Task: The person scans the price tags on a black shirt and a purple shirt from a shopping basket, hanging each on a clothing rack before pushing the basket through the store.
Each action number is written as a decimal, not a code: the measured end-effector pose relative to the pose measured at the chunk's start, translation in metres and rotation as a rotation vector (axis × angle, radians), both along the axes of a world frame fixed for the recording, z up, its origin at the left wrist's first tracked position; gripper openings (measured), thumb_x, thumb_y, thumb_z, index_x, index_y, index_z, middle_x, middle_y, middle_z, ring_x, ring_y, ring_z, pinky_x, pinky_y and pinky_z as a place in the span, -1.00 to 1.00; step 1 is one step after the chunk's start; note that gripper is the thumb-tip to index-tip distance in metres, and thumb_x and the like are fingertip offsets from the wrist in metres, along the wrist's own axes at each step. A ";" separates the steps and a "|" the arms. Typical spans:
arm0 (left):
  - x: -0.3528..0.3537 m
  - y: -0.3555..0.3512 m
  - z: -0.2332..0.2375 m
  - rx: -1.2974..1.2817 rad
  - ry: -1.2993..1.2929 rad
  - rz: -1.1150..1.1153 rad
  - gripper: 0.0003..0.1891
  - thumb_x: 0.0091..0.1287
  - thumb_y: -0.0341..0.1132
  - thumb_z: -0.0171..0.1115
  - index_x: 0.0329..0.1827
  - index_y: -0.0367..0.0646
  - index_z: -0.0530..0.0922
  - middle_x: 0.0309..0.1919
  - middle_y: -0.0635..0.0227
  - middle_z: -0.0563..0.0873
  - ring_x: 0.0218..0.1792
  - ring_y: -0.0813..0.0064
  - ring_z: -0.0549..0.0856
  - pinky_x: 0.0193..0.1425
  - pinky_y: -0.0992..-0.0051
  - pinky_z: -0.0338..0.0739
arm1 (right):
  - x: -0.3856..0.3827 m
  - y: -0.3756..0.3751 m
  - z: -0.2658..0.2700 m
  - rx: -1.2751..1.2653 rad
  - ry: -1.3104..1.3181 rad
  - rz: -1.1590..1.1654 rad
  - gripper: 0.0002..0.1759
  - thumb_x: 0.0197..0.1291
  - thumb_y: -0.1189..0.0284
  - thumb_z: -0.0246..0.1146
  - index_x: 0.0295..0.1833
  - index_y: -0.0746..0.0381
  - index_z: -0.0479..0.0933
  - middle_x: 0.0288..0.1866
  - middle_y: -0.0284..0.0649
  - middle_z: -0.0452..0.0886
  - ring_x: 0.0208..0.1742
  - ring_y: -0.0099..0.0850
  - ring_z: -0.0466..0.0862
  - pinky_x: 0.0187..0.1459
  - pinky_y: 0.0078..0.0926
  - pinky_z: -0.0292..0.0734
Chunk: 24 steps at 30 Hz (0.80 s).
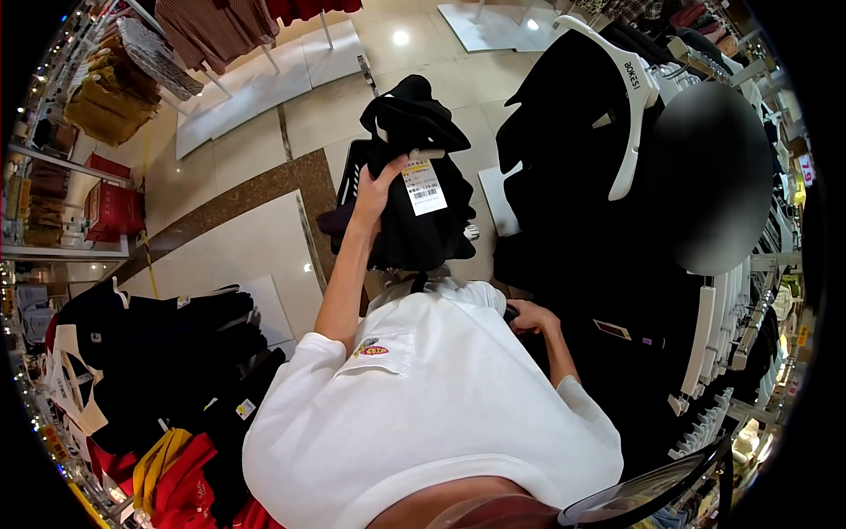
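My left hand is raised in front of me, fingers closed on a black garment that bunches up above the hand. A white price tag with a barcode hangs just right of those fingers. Behind and below it, more dark clothing overlaps a black slatted basket. Down by the hem of my white T-shirt, my right hand is curled around a small dark thing, mostly hidden by the fingers.
Black clothes on a white hanger crowd my right side, with a row of white hangers beyond. Dark garments and a red one hang at my left. Racks with brown clothes stand across the tiled floor.
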<state>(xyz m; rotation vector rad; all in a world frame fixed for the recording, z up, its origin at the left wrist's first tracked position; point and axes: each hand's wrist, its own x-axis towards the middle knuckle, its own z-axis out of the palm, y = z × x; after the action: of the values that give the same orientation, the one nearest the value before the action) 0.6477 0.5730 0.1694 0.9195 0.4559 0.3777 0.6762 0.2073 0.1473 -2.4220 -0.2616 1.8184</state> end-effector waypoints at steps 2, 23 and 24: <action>0.000 0.001 -0.003 -0.015 0.000 -0.007 -0.78 0.27 -0.32 0.26 -0.10 -0.25 0.64 -0.24 0.38 0.70 -0.24 0.58 0.65 -0.10 0.56 0.50 | 0.010 -0.030 -0.022 0.112 -0.011 0.156 -0.55 -0.25 0.52 0.29 -0.09 0.15 0.54 -0.50 -0.29 0.60 -0.54 -0.43 0.54 -0.44 -0.49 0.43; -0.004 -0.007 -0.013 0.100 -0.022 0.052 -0.63 0.25 -0.29 0.29 0.09 -0.25 0.52 -0.14 0.35 0.67 -0.14 0.54 0.64 -0.04 0.52 0.52 | 0.030 0.044 0.090 0.822 -0.177 -0.400 -0.72 0.16 0.37 0.27 -0.13 0.29 0.39 -0.62 -0.38 0.44 -0.64 -0.59 0.49 -0.57 -0.64 0.40; -0.004 -0.008 -0.013 0.127 -0.028 0.075 -0.63 0.25 -0.30 0.29 0.08 -0.26 0.53 -0.14 0.34 0.68 -0.13 0.54 0.64 -0.03 0.53 0.52 | 0.027 0.051 0.093 0.884 -0.140 -0.413 -0.73 0.16 0.39 0.26 -0.13 0.29 0.39 -0.61 -0.37 0.44 -0.64 -0.58 0.50 -0.56 -0.63 0.41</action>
<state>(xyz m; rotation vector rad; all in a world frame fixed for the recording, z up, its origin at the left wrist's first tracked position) 0.6439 0.5646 0.1562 1.0211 0.4447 0.4915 0.7032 0.2586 0.2406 -1.7854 -0.4241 1.0333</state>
